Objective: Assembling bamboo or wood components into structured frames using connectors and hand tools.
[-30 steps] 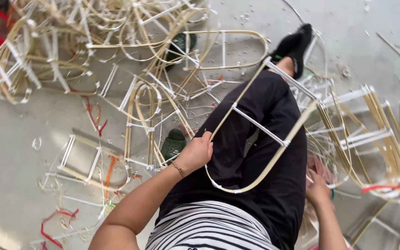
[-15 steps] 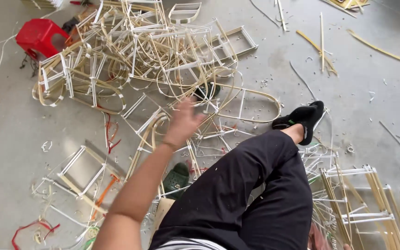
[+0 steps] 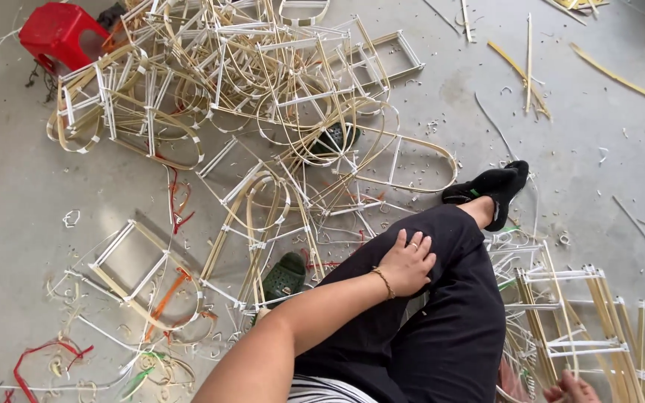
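Note:
My left hand [image 3: 406,263] lies flat on my black-trousered leg [image 3: 442,328], fingers slightly apart and holding nothing; a ring and a thin bracelet show on it. Only the fingertips of my right hand [image 3: 570,388] appear at the bottom edge, next to a stack of bamboo frames [image 3: 599,321] bound with white tape; whether it grips one is hidden. A large heap of curved bamboo frames [image 3: 263,82] lies on the concrete floor ahead of me. One looped frame [image 3: 404,160] rests at the heap's near edge.
A red plastic stool [image 3: 57,33] stands at the far left. A green clog [image 3: 284,275] lies beside my leg, a second dark clog [image 3: 335,136] under the heap. My black-socked foot [image 3: 494,186] points right. Loose bamboo strips [image 3: 520,71] and red cord scraps [image 3: 35,358] litter the floor.
The curved frame that lay across my leg is gone from my lap. My left hand reached toward the heap, then came back onto my thigh. The view tilted up toward the heap.

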